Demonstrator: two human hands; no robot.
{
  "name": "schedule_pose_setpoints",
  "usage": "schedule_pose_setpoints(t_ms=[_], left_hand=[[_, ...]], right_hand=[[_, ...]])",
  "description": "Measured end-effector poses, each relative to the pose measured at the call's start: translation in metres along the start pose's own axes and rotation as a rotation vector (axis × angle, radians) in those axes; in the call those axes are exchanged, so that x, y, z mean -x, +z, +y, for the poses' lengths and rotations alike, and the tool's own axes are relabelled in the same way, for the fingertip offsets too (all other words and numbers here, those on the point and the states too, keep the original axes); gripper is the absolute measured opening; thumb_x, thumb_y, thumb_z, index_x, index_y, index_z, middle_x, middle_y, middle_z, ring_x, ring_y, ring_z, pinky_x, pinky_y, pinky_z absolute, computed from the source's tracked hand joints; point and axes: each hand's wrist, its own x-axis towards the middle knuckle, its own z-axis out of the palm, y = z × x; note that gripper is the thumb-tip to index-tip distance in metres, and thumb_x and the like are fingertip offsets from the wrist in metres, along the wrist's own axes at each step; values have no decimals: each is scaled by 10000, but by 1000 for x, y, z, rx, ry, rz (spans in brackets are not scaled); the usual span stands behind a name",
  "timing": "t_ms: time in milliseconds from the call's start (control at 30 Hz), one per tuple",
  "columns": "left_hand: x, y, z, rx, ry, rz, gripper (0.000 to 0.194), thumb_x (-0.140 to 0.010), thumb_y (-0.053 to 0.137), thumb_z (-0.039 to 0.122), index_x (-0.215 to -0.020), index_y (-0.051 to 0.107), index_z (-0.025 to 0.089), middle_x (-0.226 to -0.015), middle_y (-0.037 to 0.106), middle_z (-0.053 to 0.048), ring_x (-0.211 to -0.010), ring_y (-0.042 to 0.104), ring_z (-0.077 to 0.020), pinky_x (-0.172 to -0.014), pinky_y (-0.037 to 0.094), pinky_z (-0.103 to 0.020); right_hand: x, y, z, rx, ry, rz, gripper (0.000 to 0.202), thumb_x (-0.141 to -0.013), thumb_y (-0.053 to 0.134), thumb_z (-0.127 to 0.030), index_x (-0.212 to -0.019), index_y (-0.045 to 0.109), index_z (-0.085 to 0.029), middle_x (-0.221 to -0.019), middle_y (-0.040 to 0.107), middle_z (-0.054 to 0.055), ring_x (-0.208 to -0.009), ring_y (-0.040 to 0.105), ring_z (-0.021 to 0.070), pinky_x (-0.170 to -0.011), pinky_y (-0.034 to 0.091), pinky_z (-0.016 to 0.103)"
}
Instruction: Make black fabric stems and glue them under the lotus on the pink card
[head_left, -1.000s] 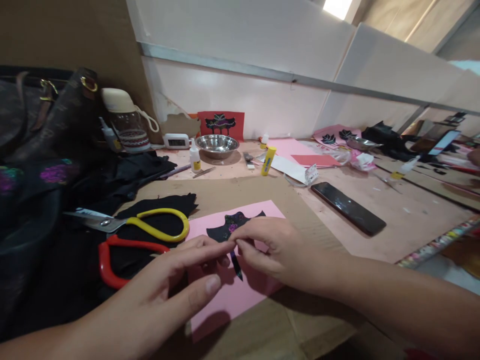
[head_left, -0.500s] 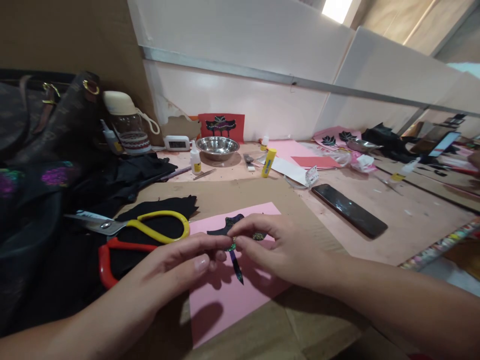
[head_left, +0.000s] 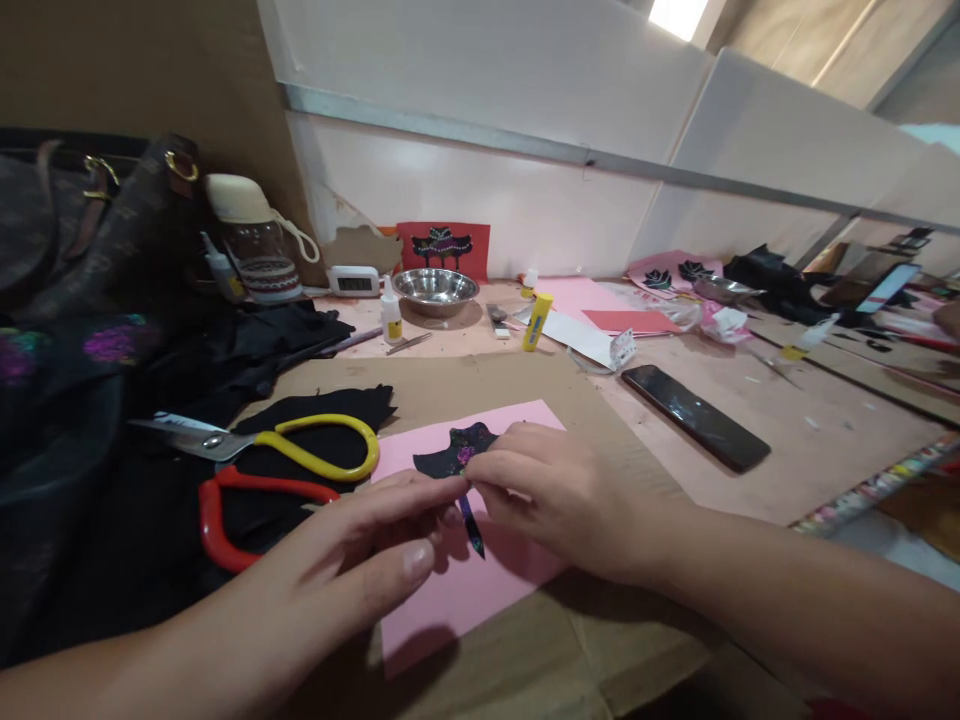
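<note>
A pink paper sheet [head_left: 450, 590] lies on brown cardboard [head_left: 480, 385] in front of me. On it sits a black fabric cutout [head_left: 450, 455] with a purple sparkly spot and a thin dark stem [head_left: 472, 528]. My left hand [head_left: 367, 560] and my right hand [head_left: 555, 495] meet fingertip to fingertip over the cutout's lower middle, pinching at it. The right hand covers the cutout's right side. What sits between the fingertips is too small to make out.
Yellow-handled scissors [head_left: 300, 445] and red-handled scissors [head_left: 240, 505] rest on black cloth [head_left: 322, 410] to the left. A dark bag [head_left: 97, 250], a bottle [head_left: 255, 240], a steel bowl [head_left: 435, 288], glue bottles and a yellow glue stick [head_left: 536, 320] stand behind. A phone [head_left: 694, 415] lies at right.
The cutout was lifted slightly half a second ago and lies flat on the pink sheet again; both hands have lowered and stay pinched together at its lower middle.
</note>
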Motion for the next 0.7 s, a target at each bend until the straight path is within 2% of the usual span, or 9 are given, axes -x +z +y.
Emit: schedule_pose_setpoints(t_ms=[67,133,233,300,433,533,700], left_hand=[[-1,0,-7,56,13,-11,391,-906,710,501,-1242,760,308,-1070,769,-60,-1069,684,-291,-948,545,-370],[-3,-2,-11,131,8,-28,370,-904,719,511,-1198,772,293,-1041,778,-57,-1050,693,-279,-935,537,-355],[-5,-5,-13,229,-108,-25,362,-906,720,514,-1154,770,254,-1056,784,-67,-1054,692,-267,-949,516,-352],[-7,-7,-12,275,-166,-8,373,-921,693,508,-1151,754,220,-1076,777,-83,-1051,683,-267,-963,504,-368],[-12,-9,-14,360,-134,-21,425,-978,566,487,-1186,714,147,-1080,747,-131,-1046,663,-303,-1000,482,-458],[-13,-11,-18,387,-76,-69,430,-1021,472,425,-1223,708,128,-1084,731,-145,-1066,649,-318,-1011,472,-496],[-14,-13,-26,420,2,-150,468,-1063,369,370,-1339,678,153,-1126,722,-135,-1043,634,-290,-1002,467,-484]], right_hand=[[-3,-2,-4,-116,128,-15,173,-910,560,-85,-828,688,-167,-688,679,24,-635,568,143,-611,443,244],[-6,-5,-8,-305,336,-59,148,-855,570,-91,-838,684,-184,-713,693,4,-641,599,127,-624,461,226],[-11,-7,-11,-647,620,-102,134,-868,543,-143,-872,671,-186,-752,702,-1,-688,657,126,-656,503,222],[-14,-6,-10,-861,719,-117,139,-886,520,-171,-890,658,-182,-741,684,-6,-677,656,122,-655,518,231],[-15,-2,-7,-1089,834,-141,116,-873,541,-185,-913,650,-178,-746,677,-10,-666,646,114,-679,532,250],[-14,1,-6,-1093,853,-137,100,-829,623,-194,-923,655,-178,-763,687,-11,-693,649,118,-695,527,255],[-13,5,-5,-1047,855,-97,104,-806,672,-224,-897,647,-180,-791,700,4,-708,648,127,-679,507,259]])
